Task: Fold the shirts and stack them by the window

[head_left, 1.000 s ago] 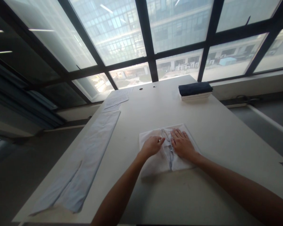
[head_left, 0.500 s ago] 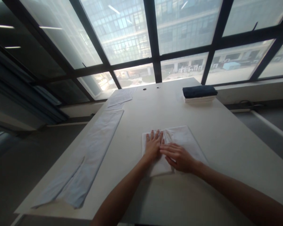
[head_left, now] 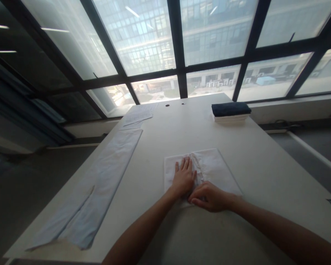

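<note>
A white folded cloth [head_left: 220, 169], perhaps a garment, lies flat on the white table in front of me, with a creased seam running down its middle. My left hand [head_left: 183, 179] rests palm down on the cloth's left half, fingers stretched out and open. At the near edge, just right of it, my right hand [head_left: 209, 197] is closed, its curled fingers gripping the cloth by the seam. The fingertips are partly hidden, and the left hand covers some of the fabric.
Along the table's [head_left: 160, 140] left side lies a long, pale trouser-like garment [head_left: 99, 187]. Papers [head_left: 139, 113] sit beyond it. At the far right stands a stack of folded white cloths [head_left: 231, 118] topped by a dark blue cloth [head_left: 230, 109]. Windows rise behind.
My right hand has slid toward me along the seam to the cloth's near edge, its fingers curling in. The left hand stays pressed on the cloth, its fingers a little closer together.
</note>
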### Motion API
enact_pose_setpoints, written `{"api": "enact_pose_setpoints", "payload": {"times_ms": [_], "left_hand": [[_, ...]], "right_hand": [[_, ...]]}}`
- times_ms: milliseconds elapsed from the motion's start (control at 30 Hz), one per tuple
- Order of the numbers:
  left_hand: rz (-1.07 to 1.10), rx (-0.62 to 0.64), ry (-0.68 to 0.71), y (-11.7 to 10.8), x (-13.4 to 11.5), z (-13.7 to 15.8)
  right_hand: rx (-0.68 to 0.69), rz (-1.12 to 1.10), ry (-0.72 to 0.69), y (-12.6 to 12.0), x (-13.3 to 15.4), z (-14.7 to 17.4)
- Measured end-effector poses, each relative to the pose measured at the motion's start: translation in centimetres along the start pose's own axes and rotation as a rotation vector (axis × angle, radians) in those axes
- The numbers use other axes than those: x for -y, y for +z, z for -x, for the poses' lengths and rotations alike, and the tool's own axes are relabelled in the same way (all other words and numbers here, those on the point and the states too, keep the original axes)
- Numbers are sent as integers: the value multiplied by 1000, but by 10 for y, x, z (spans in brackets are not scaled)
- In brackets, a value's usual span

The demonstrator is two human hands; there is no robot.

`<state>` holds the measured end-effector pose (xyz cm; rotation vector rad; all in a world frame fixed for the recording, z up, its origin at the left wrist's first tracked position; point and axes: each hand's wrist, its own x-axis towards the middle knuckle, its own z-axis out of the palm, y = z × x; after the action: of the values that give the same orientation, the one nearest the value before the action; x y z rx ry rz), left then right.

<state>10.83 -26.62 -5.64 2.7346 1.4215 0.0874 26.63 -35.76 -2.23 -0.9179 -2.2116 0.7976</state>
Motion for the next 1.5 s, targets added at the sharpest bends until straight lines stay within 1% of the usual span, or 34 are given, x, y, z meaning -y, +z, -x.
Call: {"api": "enact_pose_setpoints", "payload": {"times_ms": [33, 67, 100, 167, 200, 267, 300, 367, 467, 567, 633, 767, 800, 867, 933, 967, 1033, 1100, 1167, 1233, 1300, 1367, 1433, 1500], "left_hand": [[-14, -20, 2, 2, -5, 2], [-27, -40, -2, 4, -9, 4], [-34, -56, -5, 4, -11, 4], [-31, -73, -4, 3, -12, 4], [-25, -79, -9, 2, -12, 4], [-9, -80, -21, -1, -12, 5], [0, -76, -25, -2, -13, 7], [19, -64, -35, -3, -19, 14], [42, -63, -33, 1, -31, 30], [50, -92, 4, 6, -38, 42], [60, -91, 35, 6, -38, 45], [137, -21, 81, -2, -35, 44], [160, 1, 79, -4, -34, 44], [194, 26, 79, -7, -33, 44], [201, 25, 103, -8, -34, 45], [196, 15, 117, -7, -34, 46], [178, -11, 131, -5, -36, 48], [171, -27, 126, -4, -38, 50], [198, -15, 117, -4, -37, 49], [275, 22, 97, -8, -33, 46], [411, 33, 61, -13, -27, 38], [637, 5, 28, -19, -20, 29], [982, -34, -5, -26, -12, 19], [1391, -56, -90, -34, -2, 13]], "right_hand": [[-74, -31, 40, -4, -3, -1], [-177, -51, 104, -11, -8, -2], [-304, -57, 191, -19, -16, -2], [-556, -21, 410, -38, -37, 4], [-637, 15, 513, -48, -49, 11], [-671, 142, 678, -66, -72, 28], [-665, 189, 763, -73, -81, 38], [-616, 198, 880, -82, -92, 56], [-552, 41, 975, -85, -89, 71], [-513, -179, 1043, -84, -76, 69], [-477, -253, 1068, -86, -70, 64], [-407, -276, 1077, -92, -69, 60], [-382, -328, 1058, -93, -69, 60], [-320, -503, 980, -95, -66, 60], [-267, -670, 888, -95, -59, 58], [-257, -716, 855, -95, -55, 56], [-269, -734, 820, -94, -44, 49], [-292, -705, 801, -94, -31, 39], [-325, -664, 788, -93, -17, 27], [-364, -648, 773, -91, -2, 13], [-399, -653, 761, -88, 14, -4], [-417, -639, 752, -83, 29, -23], [-419, -589, 738, -74, 40, -46], [-399, -539, 711, -58, 46, -71]]}}
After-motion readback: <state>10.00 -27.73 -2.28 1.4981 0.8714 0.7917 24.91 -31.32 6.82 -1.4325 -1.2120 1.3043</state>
